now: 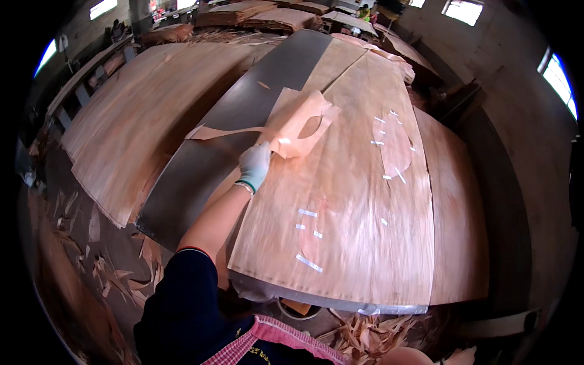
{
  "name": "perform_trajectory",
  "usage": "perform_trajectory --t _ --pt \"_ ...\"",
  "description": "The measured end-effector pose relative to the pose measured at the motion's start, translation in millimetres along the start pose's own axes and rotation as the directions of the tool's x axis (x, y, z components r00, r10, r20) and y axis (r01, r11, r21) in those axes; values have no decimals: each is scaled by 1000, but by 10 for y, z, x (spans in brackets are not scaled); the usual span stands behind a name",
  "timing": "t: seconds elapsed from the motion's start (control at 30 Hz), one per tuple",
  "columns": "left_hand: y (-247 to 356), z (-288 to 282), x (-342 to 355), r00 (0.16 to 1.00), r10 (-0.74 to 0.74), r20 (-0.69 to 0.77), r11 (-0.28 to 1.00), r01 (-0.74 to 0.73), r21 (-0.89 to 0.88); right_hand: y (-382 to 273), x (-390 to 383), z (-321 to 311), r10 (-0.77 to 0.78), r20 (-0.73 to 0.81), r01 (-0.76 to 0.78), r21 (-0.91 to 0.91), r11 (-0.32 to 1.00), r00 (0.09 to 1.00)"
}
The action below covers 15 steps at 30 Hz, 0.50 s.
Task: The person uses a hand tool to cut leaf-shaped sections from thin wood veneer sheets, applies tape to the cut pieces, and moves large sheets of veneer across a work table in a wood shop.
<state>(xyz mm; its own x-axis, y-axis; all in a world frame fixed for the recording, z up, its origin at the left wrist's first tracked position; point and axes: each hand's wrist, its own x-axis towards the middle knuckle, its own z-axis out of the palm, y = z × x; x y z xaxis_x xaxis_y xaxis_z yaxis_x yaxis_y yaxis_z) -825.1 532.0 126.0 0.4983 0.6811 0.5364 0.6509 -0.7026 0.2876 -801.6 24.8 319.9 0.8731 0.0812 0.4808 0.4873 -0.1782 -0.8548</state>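
My left hand (254,165), in a white knit glove with a green cuff, reaches forward over the table. Its fingers close on the near-left edge of a loose piece of wood veneer (291,125), which has an oval hole and a thin strip trailing left. That piece lies partly over a large veneer sheet (347,182) and partly over the dark tabletop (243,97). White tape strips hold an oval patch (395,146) on the sheet's right side. More tape (308,263) marks a narrow patch near the front. At the bottom edge a bit of my right arm shows; the hand does not.
A broad veneer stack (152,103) stands left of the table, and another sheet (459,213) lies along the right. Torn veneer scraps (377,334) litter the floor in front and at left. More veneer stacks (280,19) are at the back.
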Motion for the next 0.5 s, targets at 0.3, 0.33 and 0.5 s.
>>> perform_trajectory --t 0.3,0.33,0.5 --pt "1981 -1013 -1116 876 480 -53 737 -435 -517 521 -17 735 473 357 -549 149 823 806" --pt "2258 -1117 -1339 858 500 -116 700 -479 -529 705 3 717 573 407 -665 125 736 711" --pt "3347 -1448 -2069 699 716 -10 531 -553 -642 908 316 22 528 370 -627 241 741 765"
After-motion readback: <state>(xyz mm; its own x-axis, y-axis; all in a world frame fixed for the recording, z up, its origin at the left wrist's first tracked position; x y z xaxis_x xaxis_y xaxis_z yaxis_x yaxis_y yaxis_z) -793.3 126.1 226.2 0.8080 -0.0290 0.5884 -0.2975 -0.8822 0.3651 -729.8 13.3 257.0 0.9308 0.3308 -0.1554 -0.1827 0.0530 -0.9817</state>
